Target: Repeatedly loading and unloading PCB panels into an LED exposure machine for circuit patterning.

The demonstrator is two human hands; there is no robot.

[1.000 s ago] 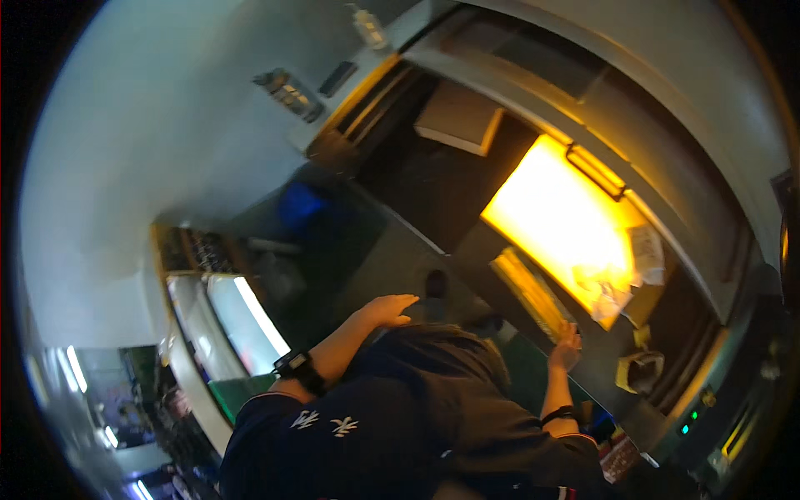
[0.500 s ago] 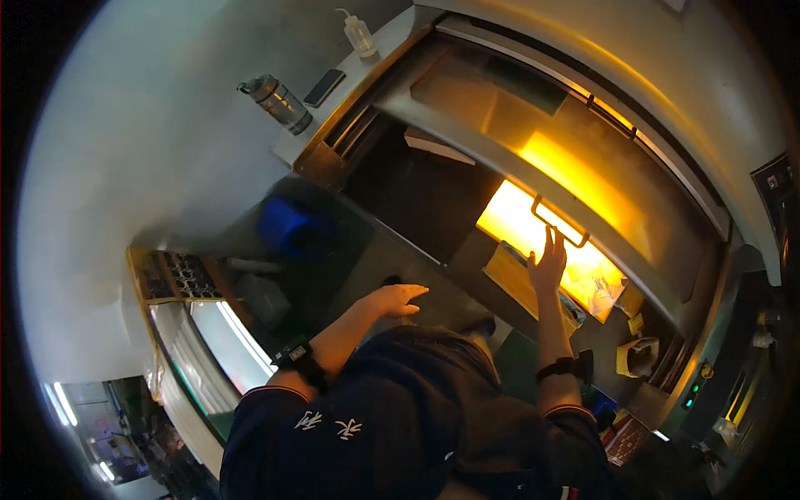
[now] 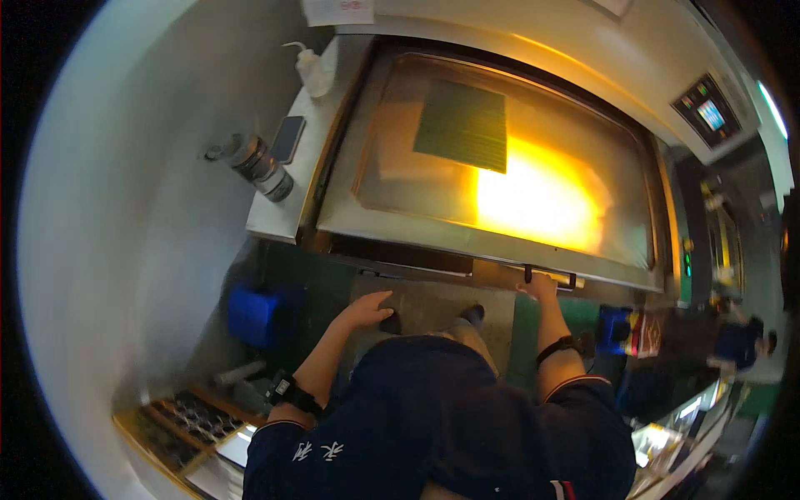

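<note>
A large framed lid (image 3: 400, 212) lies low across the machine in front of me, its see-through panel glowing bright yellow at the right of its middle. On its near edge is a dark bar handle (image 3: 573, 281). My right hand (image 3: 542, 288) is closed at this handle, its fingers partly hidden. My left hand (image 3: 367, 310) hangs free before the machine's near edge, fingers and thumb apart, holding nothing. A dark green rectangular sheet (image 3: 462, 127) shows on the lid, left of the glow.
On the ledge at left are a squeeze bottle (image 3: 314, 73), a phone (image 3: 288, 139) and a clear tumbler (image 3: 265, 173). A blue bin (image 3: 252, 317) stands on the floor below. A control panel (image 3: 707, 114) is at far right. Another person (image 3: 742, 343) appears beyond it.
The lid has come down, hiding most of the lit interior beneath. My right hand has gone from open beside the handle to closed at it. The view has turned.
</note>
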